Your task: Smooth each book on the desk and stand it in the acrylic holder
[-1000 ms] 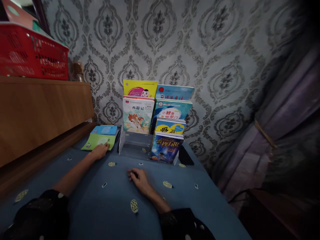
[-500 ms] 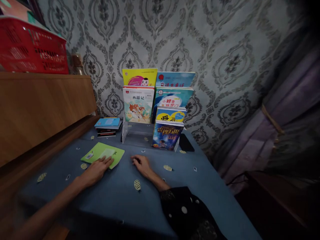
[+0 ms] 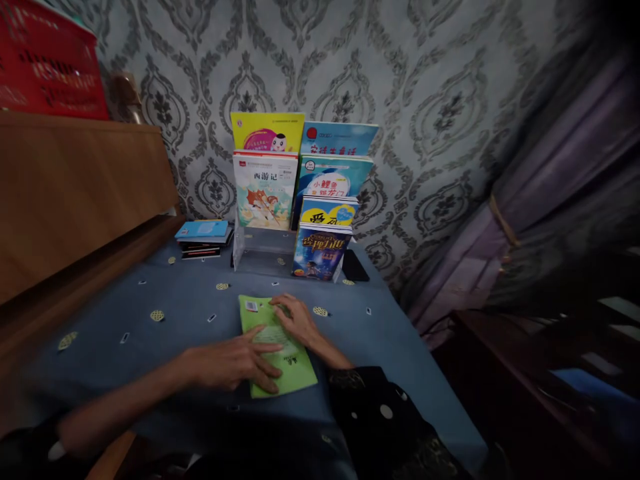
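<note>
The left hand (image 3: 235,363) lies flat on the green book (image 3: 295,373), with its fingers stretched out. The right hand (image 3: 299,321) rests on the far half of the book, fingers a little bent. Neither grip is closed round anything. Both only press down on the cover. The book lies flat on the blue surface (image 3: 165,333), close to the person.

The book looks thin and light, with a soft paper cover. I think it would bend easily and could slide on the cloth. A free edge or corner looks like the best place to take hold.

Further back stands a clear book stand (image 3: 260,248) full of picture books. A small pile of books (image 3: 203,235) lies just left of it, and a dark flat thing (image 3: 355,265) lies to its right. All are well apart from the green book, so nothing crowds it. A wooden cabinet (image 3: 75,193) stands on the left.
</note>
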`<action>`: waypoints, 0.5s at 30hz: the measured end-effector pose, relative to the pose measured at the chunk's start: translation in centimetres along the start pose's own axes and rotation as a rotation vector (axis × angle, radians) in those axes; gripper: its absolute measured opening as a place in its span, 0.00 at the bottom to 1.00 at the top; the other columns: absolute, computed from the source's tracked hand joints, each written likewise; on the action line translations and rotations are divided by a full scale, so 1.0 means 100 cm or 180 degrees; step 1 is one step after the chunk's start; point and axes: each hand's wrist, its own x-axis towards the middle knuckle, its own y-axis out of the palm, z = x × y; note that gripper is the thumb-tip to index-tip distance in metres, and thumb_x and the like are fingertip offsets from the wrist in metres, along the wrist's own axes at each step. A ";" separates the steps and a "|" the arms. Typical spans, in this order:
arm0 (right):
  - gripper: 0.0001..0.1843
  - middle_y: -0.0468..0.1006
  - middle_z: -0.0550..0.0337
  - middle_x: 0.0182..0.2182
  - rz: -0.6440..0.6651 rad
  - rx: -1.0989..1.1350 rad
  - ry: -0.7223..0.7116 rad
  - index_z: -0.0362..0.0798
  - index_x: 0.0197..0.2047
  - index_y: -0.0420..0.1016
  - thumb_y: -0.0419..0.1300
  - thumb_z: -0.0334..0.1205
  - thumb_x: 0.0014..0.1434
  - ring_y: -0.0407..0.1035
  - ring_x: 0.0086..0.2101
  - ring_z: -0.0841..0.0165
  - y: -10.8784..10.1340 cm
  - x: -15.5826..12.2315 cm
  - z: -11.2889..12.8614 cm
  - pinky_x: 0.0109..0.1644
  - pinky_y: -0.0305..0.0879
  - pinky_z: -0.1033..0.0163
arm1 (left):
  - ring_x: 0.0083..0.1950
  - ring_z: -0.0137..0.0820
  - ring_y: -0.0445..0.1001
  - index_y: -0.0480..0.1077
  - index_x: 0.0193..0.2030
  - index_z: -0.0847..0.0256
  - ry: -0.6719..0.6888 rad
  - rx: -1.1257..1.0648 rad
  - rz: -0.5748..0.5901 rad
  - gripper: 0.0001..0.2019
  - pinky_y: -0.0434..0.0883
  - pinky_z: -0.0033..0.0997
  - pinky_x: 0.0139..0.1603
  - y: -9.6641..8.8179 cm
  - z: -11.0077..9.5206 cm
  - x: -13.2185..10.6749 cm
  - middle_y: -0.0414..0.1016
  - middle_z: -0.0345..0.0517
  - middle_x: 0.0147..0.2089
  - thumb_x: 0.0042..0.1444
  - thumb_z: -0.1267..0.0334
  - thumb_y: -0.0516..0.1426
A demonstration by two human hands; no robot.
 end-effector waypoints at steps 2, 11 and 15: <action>0.13 0.79 0.54 0.45 0.0003 -0.0073 -0.0048 0.49 0.45 0.77 0.53 0.33 0.62 0.71 0.47 0.63 -0.003 -0.007 0.000 0.54 0.66 0.55 | 0.76 0.40 0.45 0.71 0.59 0.44 0.0066 0.0111 -0.0069 0.34 0.33 0.58 0.74 -0.007 0.001 0.010 0.67 0.35 0.66 0.49 0.82 0.51; 0.15 0.78 0.50 0.48 0.0055 -0.0493 -0.0168 0.48 0.47 0.76 0.55 0.29 0.59 0.69 0.52 0.61 0.007 -0.022 -0.015 0.59 0.63 0.51 | 0.75 0.37 0.46 0.58 0.69 0.44 -0.0501 0.0137 -0.0176 0.39 0.46 0.54 0.73 0.015 0.029 0.005 0.51 0.39 0.74 0.53 0.81 0.49; 0.17 0.77 0.49 0.50 0.0106 -0.0567 -0.0258 0.47 0.49 0.75 0.55 0.28 0.59 0.69 0.53 0.60 0.012 -0.019 -0.016 0.59 0.63 0.50 | 0.75 0.34 0.46 0.54 0.71 0.48 -0.0704 0.0161 -0.0407 0.33 0.47 0.45 0.75 0.024 0.045 -0.006 0.49 0.40 0.75 0.61 0.75 0.48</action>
